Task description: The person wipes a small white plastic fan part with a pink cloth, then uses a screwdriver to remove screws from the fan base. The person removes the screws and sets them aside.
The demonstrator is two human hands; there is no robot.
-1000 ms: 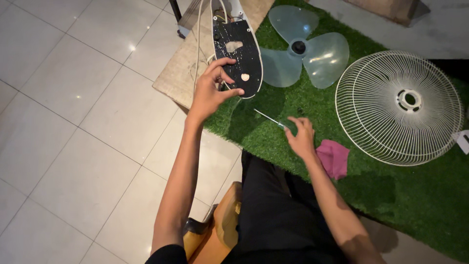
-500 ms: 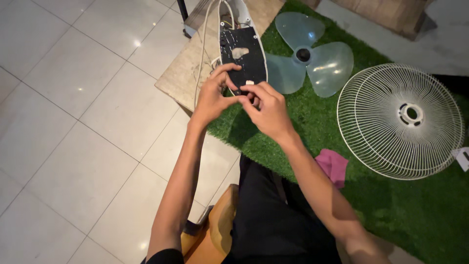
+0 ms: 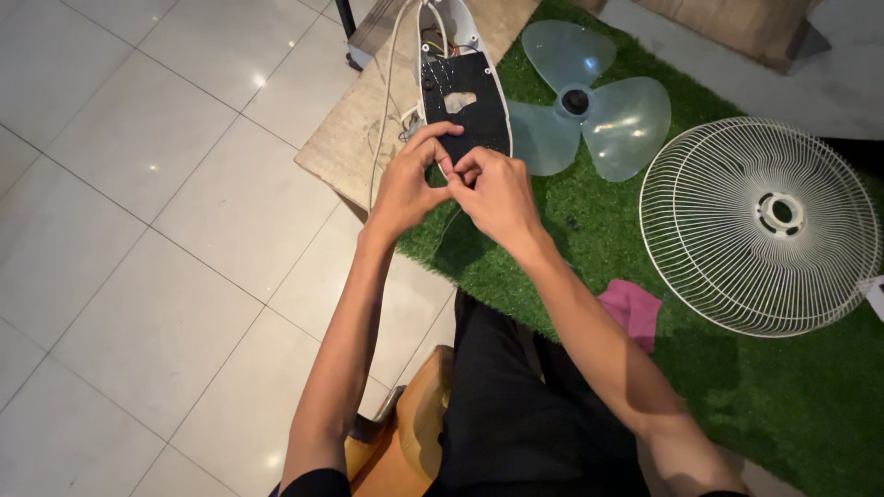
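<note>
Both hands meet at the near end of the fan base: left hand and right hand, fingertips pinched together around something small at the edge of the black cover plate. Can't make out what sits in the grip; too small and hidden by the fingers. Left thumb and forefinger curl in from the left side, right fingers close in from the right, knuckles nearly touching. Neither hand is nearer, both are on the same spot. Fan base housing is white, oval, turned underside up, with its long axis running straight away from the person, so the rest of it lies beyond the hands, up and slightly left in the head view. Far end is open, coloured wiring visible inside. White cord trails down the left side of the housing, just beside the left hand. Housing rests partly on a low beige slab, partly over the green turf mat. Translucent three-blade fan blade lies on the turf just right of the housing, apart from the hands. White wire guard grille lies flat, well to the right. Pink cloth is beside the right forearm. Person is seated, dark trousers, wooden stool under them, pale tiled floor on the left.
</note>
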